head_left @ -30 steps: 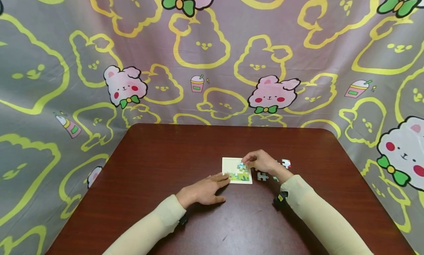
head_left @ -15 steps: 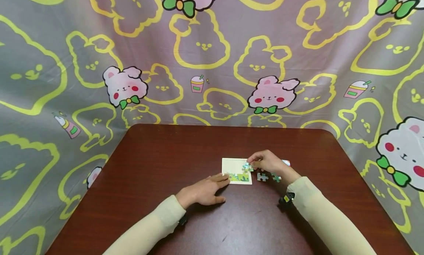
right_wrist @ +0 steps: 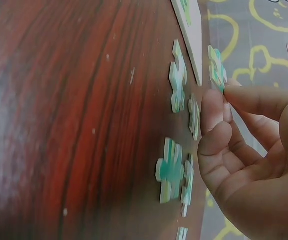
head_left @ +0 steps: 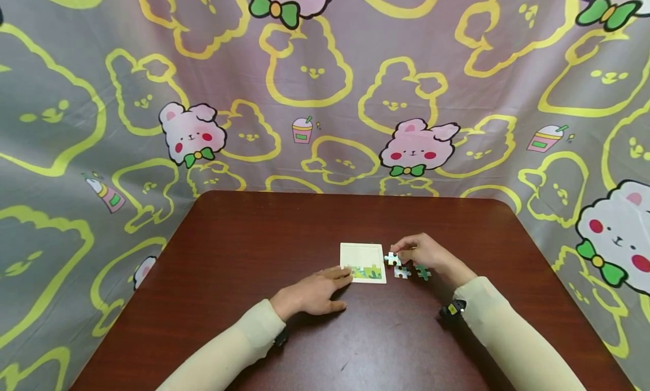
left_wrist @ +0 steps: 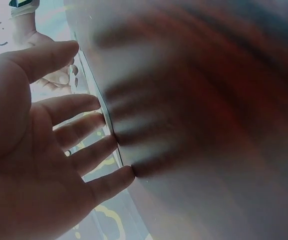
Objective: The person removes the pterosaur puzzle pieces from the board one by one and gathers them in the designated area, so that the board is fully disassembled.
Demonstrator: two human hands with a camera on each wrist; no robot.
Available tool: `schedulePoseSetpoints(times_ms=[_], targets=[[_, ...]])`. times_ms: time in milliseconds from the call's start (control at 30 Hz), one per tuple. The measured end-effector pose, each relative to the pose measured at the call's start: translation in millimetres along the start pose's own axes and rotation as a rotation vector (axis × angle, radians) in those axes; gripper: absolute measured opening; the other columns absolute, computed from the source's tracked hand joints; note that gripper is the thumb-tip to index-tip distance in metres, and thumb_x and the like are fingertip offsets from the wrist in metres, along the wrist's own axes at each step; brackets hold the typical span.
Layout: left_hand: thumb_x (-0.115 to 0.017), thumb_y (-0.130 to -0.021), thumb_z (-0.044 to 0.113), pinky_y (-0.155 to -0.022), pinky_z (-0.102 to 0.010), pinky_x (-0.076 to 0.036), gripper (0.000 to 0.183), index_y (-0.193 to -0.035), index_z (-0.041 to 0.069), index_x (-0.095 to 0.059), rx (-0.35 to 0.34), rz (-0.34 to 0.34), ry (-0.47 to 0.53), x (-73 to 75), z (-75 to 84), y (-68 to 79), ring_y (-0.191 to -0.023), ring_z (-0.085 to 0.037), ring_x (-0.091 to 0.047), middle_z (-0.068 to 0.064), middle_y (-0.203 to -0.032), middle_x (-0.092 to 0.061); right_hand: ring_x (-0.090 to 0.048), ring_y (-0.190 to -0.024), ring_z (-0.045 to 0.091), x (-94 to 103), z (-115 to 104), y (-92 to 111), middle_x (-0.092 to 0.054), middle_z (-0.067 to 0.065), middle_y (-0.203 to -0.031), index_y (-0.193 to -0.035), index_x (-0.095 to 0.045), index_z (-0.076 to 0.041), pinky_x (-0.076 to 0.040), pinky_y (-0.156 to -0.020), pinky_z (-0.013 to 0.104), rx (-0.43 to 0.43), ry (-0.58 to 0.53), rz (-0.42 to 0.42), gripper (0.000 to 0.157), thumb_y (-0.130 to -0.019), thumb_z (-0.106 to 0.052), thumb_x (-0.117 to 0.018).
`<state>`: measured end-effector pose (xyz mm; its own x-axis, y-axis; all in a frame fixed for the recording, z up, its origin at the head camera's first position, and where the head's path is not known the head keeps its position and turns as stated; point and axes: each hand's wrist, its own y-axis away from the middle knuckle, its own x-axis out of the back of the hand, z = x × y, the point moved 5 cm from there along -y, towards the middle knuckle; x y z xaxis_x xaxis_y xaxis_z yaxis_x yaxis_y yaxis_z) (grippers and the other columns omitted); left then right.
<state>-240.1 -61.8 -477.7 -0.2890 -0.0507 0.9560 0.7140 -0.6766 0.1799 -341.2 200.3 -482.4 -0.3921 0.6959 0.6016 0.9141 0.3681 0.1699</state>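
A pale puzzle tray [head_left: 361, 253] lies flat on the table, with a strip of green and yellow scenery pieces [head_left: 369, 272] fitted along its near side. My left hand [head_left: 313, 293] rests at the tray's near left corner, fingers straight. Just beyond the tray's right edge, my right hand [head_left: 425, 253] pinches a light blue and green jigsaw piece [right_wrist: 216, 68] between thumb and fingertips. Close under that hand lie loose jigsaw pieces: a pale blue one [head_left: 403, 272] and a green one [head_left: 422, 272], partly covered by the hand in the head view.
Several loose pieces, such as a striped green one [right_wrist: 169, 171] and a thin-looking one [right_wrist: 194, 117], lie on the table in the right wrist view. The dark red-brown table [head_left: 264, 227] reaches back to a patterned curtain [head_left: 315, 114].
My right hand has moved right with the jigsaw piece, from over the tray to beside its right edge. The left hand has stayed in place.
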Motion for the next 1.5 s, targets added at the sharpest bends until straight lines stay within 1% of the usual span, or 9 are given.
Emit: schedulePoseSetpoints(times_ms=[167, 300, 467, 767, 867, 1067, 1200, 1300, 1500], targets=[[-0.058, -0.098, 0.041, -0.122, -0.037, -0.031, 0.062, -0.152, 0.013, -0.044, -0.011, 0.017, -0.03, 0.9, 0.7, -0.8, -0.151, -0.024, -0.032, -0.004, -0.162, -0.035, -0.068, -0.078, 0.017, 6.2, 6, 4, -0.073, 0.01, -0.099, -0.106, -0.076, -0.01, -0.052, -0.063, 0.032, -0.007, 0.002, 0.007, 0.017, -0.093, -0.008, -0.065], [-0.059, -0.098, 0.041, -0.121, -0.037, -0.033, 0.061, -0.151, 0.013, -0.045, -0.016, 0.028, -0.04, 1.7, 1.0, -0.6, -0.15, -0.024, -0.034, -0.004, -0.162, -0.037, -0.066, -0.076, 0.018, 11.3, 13, 8, -0.072, 0.008, -0.093, -0.105, -0.076, -0.009, -0.053, -0.06, 0.033, -0.019, -0.025, 0.009, 0.016, -0.093, -0.008, -0.066], [-0.059, -0.098, 0.04, -0.119, -0.039, -0.036, 0.06, -0.15, 0.013, -0.047, -0.017, 0.043, -0.038, 2.7, 0.5, -1.4, -0.149, -0.025, -0.036, -0.004, -0.16, -0.039, -0.064, -0.075, 0.02, 19.1, 19, 16, -0.071, 0.008, -0.086, -0.107, -0.075, -0.005, -0.053, -0.058, 0.034, -0.008, -0.043, 0.002, 0.016, -0.094, -0.009, -0.066], [-0.061, -0.098, 0.037, -0.113, -0.047, -0.043, 0.056, -0.147, 0.014, -0.051, -0.014, 0.091, -0.016, 3.5, -3.3, -4.8, -0.146, -0.026, -0.04, -0.005, -0.157, -0.043, -0.066, -0.075, 0.018, 32.7, 30, 29, -0.071, 0.008, -0.087, -0.108, -0.074, -0.003, -0.051, -0.059, 0.031, -0.011, -0.043, 0.008, 0.017, -0.094, -0.009, -0.065], [-0.061, -0.098, 0.036, -0.112, -0.047, -0.044, 0.055, -0.147, 0.014, -0.051, -0.01, 0.113, -0.011, 4.5, -6.4, -6.5, -0.144, -0.027, -0.042, -0.006, -0.155, -0.046, -0.066, -0.076, 0.017, 35.2, 33, 33, -0.071, 0.009, -0.091, -0.108, -0.073, -0.003, -0.051, -0.059, 0.031, -0.013, -0.036, 0.008, 0.017, -0.095, -0.009, -0.064], [-0.063, -0.097, 0.034, -0.11, -0.048, -0.045, 0.053, -0.145, 0.013, -0.053, 0.029, 0.145, -0.022, 11.6, -13.3, -8.7, -0.143, -0.028, -0.044, -0.008, -0.153, -0.048, -0.063, -0.077, 0.019, 38.3, 38, 41, -0.07, 0.012, -0.09, -0.109, -0.073, -0.001, -0.051, -0.059, 0.031, -0.019, -0.042, 0.007, 0.018, -0.095, -0.01, -0.064], [-0.063, -0.097, 0.034, -0.111, -0.051, -0.044, 0.053, -0.145, 0.013, -0.053, 0.065, 0.153, -0.014, 15.5, -18.6, -11.2, -0.144, -0.031, -0.043, -0.011, -0.153, -0.048, -0.062, -0.076, 0.018, 40.1, 42, 45, -0.07, 0.007, -0.086, -0.111, -0.072, 0.0, -0.05, -0.058, 0.03, -0.027, -0.057, -0.002, 0.02, -0.095, -0.01, -0.064], [-0.063, -0.098, 0.035, -0.111, -0.051, -0.043, 0.054, -0.145, 0.012, -0.053, 0.088, 0.161, -0.016, 16.8, -23.1, -14.1, -0.144, -0.032, -0.043, -0.011, -0.153, -0.048, -0.062, -0.075, 0.017, 41.8, 44, 47, -0.07, 0.005, -0.085, -0.112, -0.072, 0.001, -0.05, -0.057, 0.03, -0.013, -0.052, -0.011, 0.022, -0.094, -0.009, -0.065], [-0.064, -0.096, 0.035, -0.111, -0.053, -0.043, 0.055, -0.145, 0.011, -0.053, 0.13, 0.155, -0.011, 18.0, -31.3, -20.2, -0.144, -0.032, -0.043, -0.012, -0.152, -0.049, -0.064, -0.076, 0.015, 45.6, 52, 50, -0.072, 0.009, -0.093, -0.112, -0.072, 0.002, -0.05, -0.057, 0.029, -0.025, -0.061, -0.009, 0.021, -0.094, -0.008, -0.064]])
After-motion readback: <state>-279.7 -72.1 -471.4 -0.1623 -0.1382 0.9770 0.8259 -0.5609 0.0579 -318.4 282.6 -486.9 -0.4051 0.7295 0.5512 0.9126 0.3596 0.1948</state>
